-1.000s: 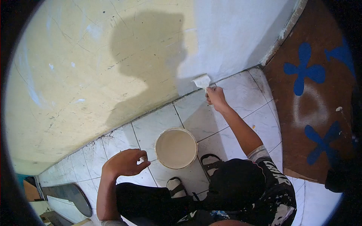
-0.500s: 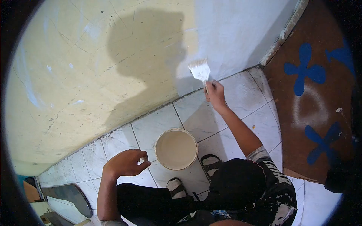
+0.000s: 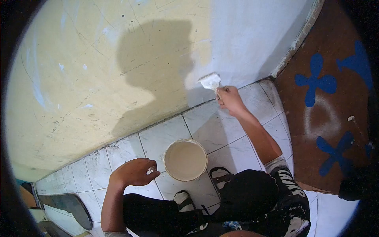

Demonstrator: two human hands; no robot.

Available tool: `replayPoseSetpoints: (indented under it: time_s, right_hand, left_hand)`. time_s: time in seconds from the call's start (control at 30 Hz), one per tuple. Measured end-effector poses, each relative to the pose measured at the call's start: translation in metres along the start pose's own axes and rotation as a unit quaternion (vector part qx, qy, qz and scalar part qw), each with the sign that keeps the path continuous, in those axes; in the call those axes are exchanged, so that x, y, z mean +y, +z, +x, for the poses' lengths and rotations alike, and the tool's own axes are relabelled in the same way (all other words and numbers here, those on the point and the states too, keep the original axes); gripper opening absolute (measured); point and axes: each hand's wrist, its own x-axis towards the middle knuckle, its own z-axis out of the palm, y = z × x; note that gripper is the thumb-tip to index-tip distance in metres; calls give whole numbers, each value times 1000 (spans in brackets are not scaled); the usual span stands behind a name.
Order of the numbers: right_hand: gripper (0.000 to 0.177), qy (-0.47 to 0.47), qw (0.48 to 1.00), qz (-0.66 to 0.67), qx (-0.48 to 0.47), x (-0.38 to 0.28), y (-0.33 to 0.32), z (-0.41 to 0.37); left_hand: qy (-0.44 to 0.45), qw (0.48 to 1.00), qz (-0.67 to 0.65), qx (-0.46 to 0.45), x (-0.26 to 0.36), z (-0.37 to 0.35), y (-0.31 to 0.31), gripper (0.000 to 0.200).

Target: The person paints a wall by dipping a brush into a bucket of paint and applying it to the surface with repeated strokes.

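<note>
My right hand [image 3: 231, 100] grips the handle of a wide paintbrush [image 3: 211, 82], its white-coated head and bristles up against the lower wall. Pale whitish paint [image 3: 244, 43] covers the wall on this side, meeting the older yellow surface [image 3: 79, 47] just left of the brush. Between my feet and the wall stands a round bucket [image 3: 185, 160] with off-white liquid in it. To the left of its rim hangs my left hand [image 3: 136, 172], fingers loosely curled and thumb apart, holding nothing that I can see.
A brown board [image 3: 316, 118] with blue flower shapes stands at the right. White floor tiles [image 3: 158, 134] run along the wall base. My sandalled feet [image 3: 184, 200] are close behind the bucket. A dark-edged mirror-like panel [image 3: 69, 211] lies at lower left.
The brush has shifted slightly down the wall and its bristles now tilt more to the left. My left hand stays beside the bucket. The whole view has shifted a little.
</note>
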Motion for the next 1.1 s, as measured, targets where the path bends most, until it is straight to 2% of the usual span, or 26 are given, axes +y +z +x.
replayPoseSetpoints:
  time_s: [0.13, 0.2, 0.23, 0.3, 0.33, 0.57, 0.63, 0.67, 0.73, 0.77, 0.83, 0.87, 0.9, 0.93, 0.97, 1.0, 1.07, 1.1]
  right_hand:
    - [19, -34, 999, 16, 9, -77, 11, -41]
    - [19, -98, 995, 21, 16, -106, 15, -53]
    - [19, -97, 995, 22, 17, -116, 14, -57]
    - [20, -159, 986, 44, -6, -127, 13, -60]
    - [20, -163, 984, 66, 13, -124, 18, -58]
    - [19, -79, 994, 57, 55, 14, 22, 0]
    - [21, 13, 996, 81, 21, 52, 9, 7]
    - [21, 11, 996, 81, 23, 69, 4, 9]
    - [21, 81, 996, 6, 27, 89, -2, 8]
    - [21, 80, 996, 6, 25, 92, -6, 4]
    - [21, 67, 989, -121, 58, 87, -9, -17]
    - [20, 6, 982, -182, 39, 77, -15, -29]
    - [19, -39, 983, -179, -23, 77, -29, -29]
    - [19, -69, 969, -230, -65, 51, -33, -41]
    - [21, -48, 946, -310, -84, 1, -16, -70]
    - [24, -83, 915, -373, -133, -28, -9, -84]
    - [26, -139, 862, -440, -211, -60, 10, -105]
    - [26, -131, 859, -442, -222, -78, 26, -118]
  left_hand:
    - [0, 1000, 8, -14, -1, 3, -1, 32]
    - [8, 1000, 6, -11, -3, 3, 0, 32]
    - [15, 1000, 5, -9, -3, 3, 0, 34]
    - [22, 1000, 4, -8, -6, 1, 1, 36]
    - [24, 1000, 1, -10, -7, 0, 1, 35]
    - [16, 1000, 10, 0, -9, -6, 2, 35]
    - [21, 1000, 5, 0, -14, -4, 6, 33]
    - [25, 1000, 2, 1, -16, -3, 7, 32]
    - [16, 1000, 7, -1, -7, -6, 3, 32]
    - [5, 1000, 8, -5, -5, -8, 2, 32]
    - [28, 999, 10, 16, -14, -6, 8, 31]
    - [52, 998, 11, 37, -19, -8, 14, 31]
    - [67, 996, 16, 58, -16, -12, 13, 29]
    - [86, 993, 25, 81, -20, -12, 18, 28]
    - [74, 994, 29, 80, -14, -17, 12, 28]
    - [70, 994, 15, 77, -15, -20, 12, 28]
    - [66, 995, 23, 70, -13, -22, 10, 29]
    - [61, 996, 23, 59, -13, -23, 10, 30]
